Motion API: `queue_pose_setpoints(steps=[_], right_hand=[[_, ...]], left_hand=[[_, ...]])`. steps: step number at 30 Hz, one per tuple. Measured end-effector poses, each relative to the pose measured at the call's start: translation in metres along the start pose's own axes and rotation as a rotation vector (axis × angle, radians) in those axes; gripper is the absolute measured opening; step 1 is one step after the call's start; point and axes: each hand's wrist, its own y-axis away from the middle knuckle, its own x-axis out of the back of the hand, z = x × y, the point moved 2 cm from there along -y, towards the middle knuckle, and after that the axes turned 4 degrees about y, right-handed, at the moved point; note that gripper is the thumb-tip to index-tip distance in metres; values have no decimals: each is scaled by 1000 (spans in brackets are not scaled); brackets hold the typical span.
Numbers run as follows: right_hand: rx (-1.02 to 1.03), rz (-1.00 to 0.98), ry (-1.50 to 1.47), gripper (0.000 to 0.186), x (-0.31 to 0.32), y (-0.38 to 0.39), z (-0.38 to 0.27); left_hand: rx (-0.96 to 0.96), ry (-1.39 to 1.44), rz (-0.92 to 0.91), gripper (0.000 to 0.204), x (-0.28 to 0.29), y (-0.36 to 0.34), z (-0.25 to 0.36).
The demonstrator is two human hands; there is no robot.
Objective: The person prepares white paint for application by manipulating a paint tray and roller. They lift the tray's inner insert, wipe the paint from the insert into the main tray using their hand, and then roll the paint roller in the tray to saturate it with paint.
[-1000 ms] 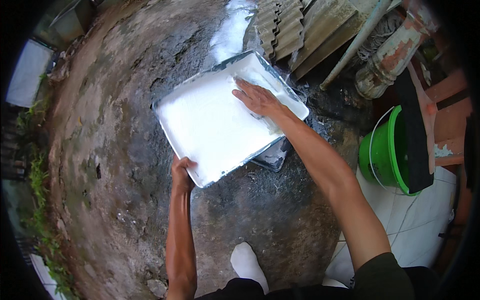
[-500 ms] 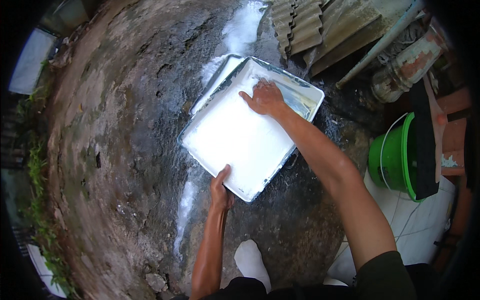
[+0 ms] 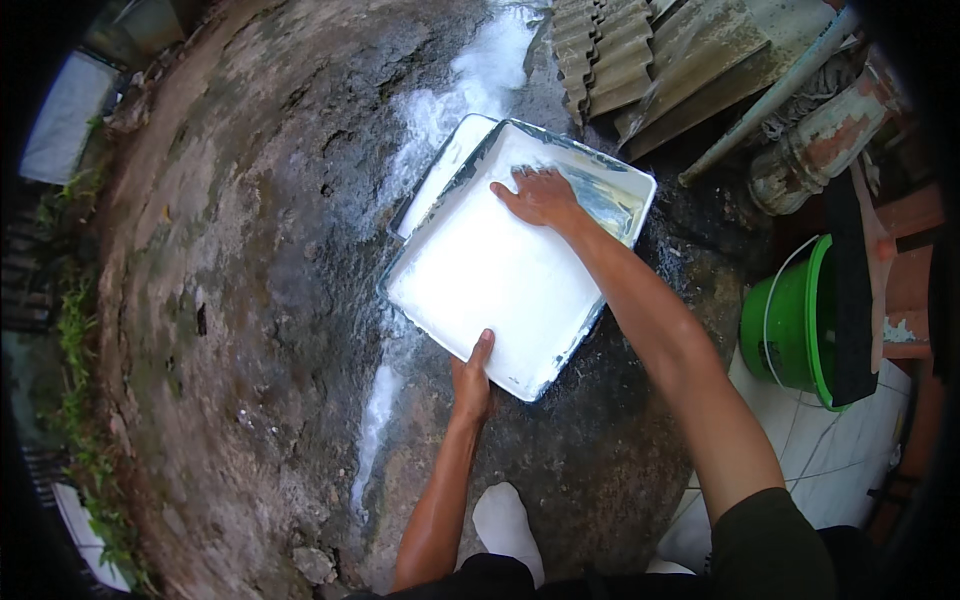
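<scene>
A white rectangular tray (image 3: 480, 275) with a dark, worn rim is held at a slant over the wet ground. My left hand (image 3: 472, 383) grips its near edge, thumb on the inside face and the other fingers hidden beneath. Inside the tray, toward the far end, my right hand (image 3: 543, 197) lies against the surface with fingers spread. A second white tray-like piece (image 3: 447, 165) shows behind the far left side, mostly covered. White foamy liquid (image 3: 480, 75) runs over the ground beyond.
Corrugated sheets (image 3: 615, 55) lean at the far right, beside a pole (image 3: 765, 100) and a peeling baluster-like post (image 3: 815, 145). A green bucket (image 3: 790, 325) with a dark cloth (image 3: 852, 270) stands on pale tiles at right. My foot (image 3: 507, 520) is near the bottom.
The tray and my left hand have shifted a little to the right. My right hand has moved slightly right with it. The foam beside the far left of the tray has spread.
</scene>
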Motion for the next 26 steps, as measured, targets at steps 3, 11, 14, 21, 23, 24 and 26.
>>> queue_pose_setpoints(steps=[3, 11, 14, 21, 23, 24, 26], right_hand=[[-34, 39, 45, 79, 0, -4, -26], [390, 56, -91, 67, -1, 27, -13], [68, -42, -82, 79, 8, 6, -5], [34, 63, 11, 72, -11, 4, -50], [133, 93, 86, 75, -12, 26, -64], [221, 51, 38, 75, -14, 39, -73], [496, 60, 90, 90, -18, 67, -94]], left_hand=[[1, 28, -70, 79, -4, 1, 4], [-32, -10, 34, 83, -16, 10, -7], [-23, 4, 26, 81, -25, 7, -5], [-20, 3, 66, 74, -27, 5, 1], [32, 27, 56, 74, -23, 3, -1], [39, 57, 24, 74, -21, 0, -3], [35, 81, -24, 81, -16, -5, -8]])
